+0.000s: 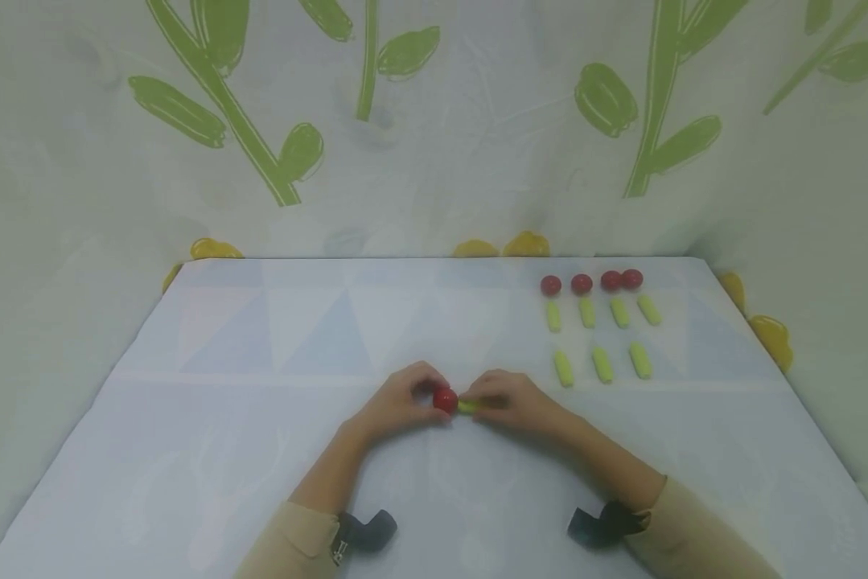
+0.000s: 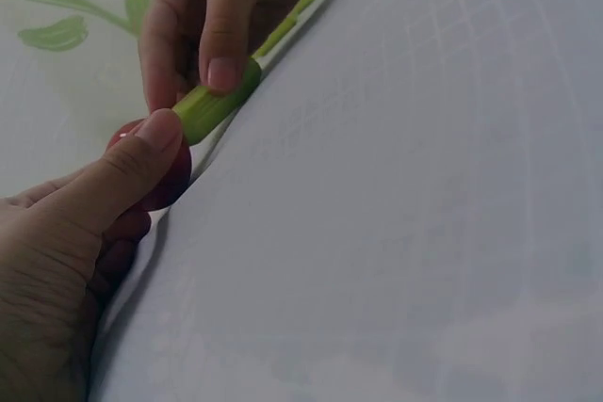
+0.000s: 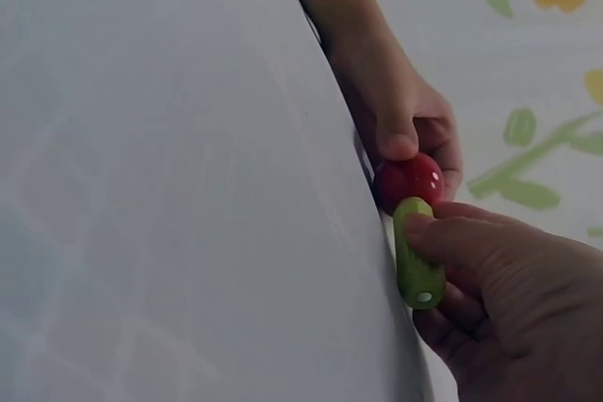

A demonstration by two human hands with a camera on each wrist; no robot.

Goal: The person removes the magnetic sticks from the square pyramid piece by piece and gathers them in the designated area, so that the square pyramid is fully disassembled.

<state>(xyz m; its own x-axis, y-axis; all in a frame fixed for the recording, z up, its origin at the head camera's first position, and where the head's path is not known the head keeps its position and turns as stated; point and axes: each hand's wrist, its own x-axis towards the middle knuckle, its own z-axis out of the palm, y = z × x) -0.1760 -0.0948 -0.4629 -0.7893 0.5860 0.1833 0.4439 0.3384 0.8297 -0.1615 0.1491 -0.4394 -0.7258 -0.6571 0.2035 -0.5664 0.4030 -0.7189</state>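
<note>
My left hand pinches a shiny red ball between thumb and fingers, over the middle of the table. Facing it, my right hand pinches a short green stick by its sides. One end of the green stick meets the red ball in the right wrist view. A pale round spot marks the stick's other end. In the left wrist view, the left thumb covers much of the red ball, and the green stick slants up and away from it.
Toward the back right of the white table lie several red balls in a row. Below them are two rows of green sticks, a far one and a nearer one. A leaf-patterned curtain stands behind the table.
</note>
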